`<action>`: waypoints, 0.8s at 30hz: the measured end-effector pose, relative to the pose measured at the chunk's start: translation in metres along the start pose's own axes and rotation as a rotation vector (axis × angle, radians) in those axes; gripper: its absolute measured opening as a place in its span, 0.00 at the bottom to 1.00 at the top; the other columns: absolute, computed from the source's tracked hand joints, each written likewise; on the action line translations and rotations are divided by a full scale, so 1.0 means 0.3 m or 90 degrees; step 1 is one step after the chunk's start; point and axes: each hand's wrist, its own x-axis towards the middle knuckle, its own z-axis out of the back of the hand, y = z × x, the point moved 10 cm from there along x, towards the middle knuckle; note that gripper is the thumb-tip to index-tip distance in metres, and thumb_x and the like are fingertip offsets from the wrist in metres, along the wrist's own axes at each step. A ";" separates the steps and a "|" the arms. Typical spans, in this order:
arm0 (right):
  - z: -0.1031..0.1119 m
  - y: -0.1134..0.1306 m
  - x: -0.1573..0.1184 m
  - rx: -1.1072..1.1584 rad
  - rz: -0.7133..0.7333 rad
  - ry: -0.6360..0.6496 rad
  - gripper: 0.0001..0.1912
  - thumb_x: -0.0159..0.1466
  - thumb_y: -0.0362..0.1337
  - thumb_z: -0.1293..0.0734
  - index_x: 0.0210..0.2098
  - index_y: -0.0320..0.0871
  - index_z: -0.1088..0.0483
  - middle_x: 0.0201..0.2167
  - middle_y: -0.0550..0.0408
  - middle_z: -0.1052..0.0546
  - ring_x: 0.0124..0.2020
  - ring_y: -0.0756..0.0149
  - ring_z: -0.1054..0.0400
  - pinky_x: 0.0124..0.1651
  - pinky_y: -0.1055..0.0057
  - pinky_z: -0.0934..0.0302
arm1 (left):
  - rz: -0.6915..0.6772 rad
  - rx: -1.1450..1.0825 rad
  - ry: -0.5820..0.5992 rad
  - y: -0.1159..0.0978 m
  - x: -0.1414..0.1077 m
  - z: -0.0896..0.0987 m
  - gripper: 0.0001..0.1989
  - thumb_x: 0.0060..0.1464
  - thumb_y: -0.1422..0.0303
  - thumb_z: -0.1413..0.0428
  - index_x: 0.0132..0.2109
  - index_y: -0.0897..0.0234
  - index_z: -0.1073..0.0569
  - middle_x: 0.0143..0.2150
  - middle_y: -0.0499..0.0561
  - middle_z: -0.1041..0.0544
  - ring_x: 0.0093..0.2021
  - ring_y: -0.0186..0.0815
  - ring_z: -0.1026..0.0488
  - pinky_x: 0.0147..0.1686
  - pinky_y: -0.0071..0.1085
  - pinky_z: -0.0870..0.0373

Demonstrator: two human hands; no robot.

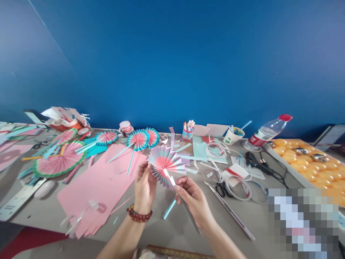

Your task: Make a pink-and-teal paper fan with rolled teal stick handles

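A round pleated paper fan, pink at the centre with pale blue and lilac edges, is held up over the table between both hands. My left hand grips its left edge, thumb in front. My right hand pinches its lower right edge, where a white strip lies along the folds. Fingers partly hide what exactly is in that pinch. Below the fan a light blue paper stick lies on the table. Finished-looking pink and blue fans with sticks rest behind, to the left.
Pink paper sheets cover the left-middle. Right of my hands lie a long metallic craft tool, black scissors, coiled white cord and a glue gun. A bottle, paper cup and pen holder stand near the blue wall.
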 end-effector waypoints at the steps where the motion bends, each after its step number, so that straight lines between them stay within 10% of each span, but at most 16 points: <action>1: 0.001 0.000 0.002 0.000 0.002 -0.002 0.18 0.58 0.49 0.26 0.36 0.43 0.32 0.28 0.61 0.31 0.22 0.75 0.38 0.27 0.74 0.43 | 0.001 -0.004 0.000 0.002 -0.001 0.000 0.13 0.48 0.68 0.33 0.40 0.59 0.27 0.38 0.46 0.23 0.38 0.32 0.25 0.37 0.29 0.30; 24: 0.011 -0.010 0.002 -0.026 0.012 -0.009 0.18 0.57 0.50 0.26 0.34 0.43 0.31 0.27 0.61 0.31 0.22 0.75 0.39 0.26 0.74 0.43 | -0.054 0.012 -0.003 -0.020 -0.014 -0.005 0.14 0.47 0.66 0.31 0.40 0.60 0.25 0.37 0.45 0.22 0.35 0.31 0.25 0.37 0.28 0.31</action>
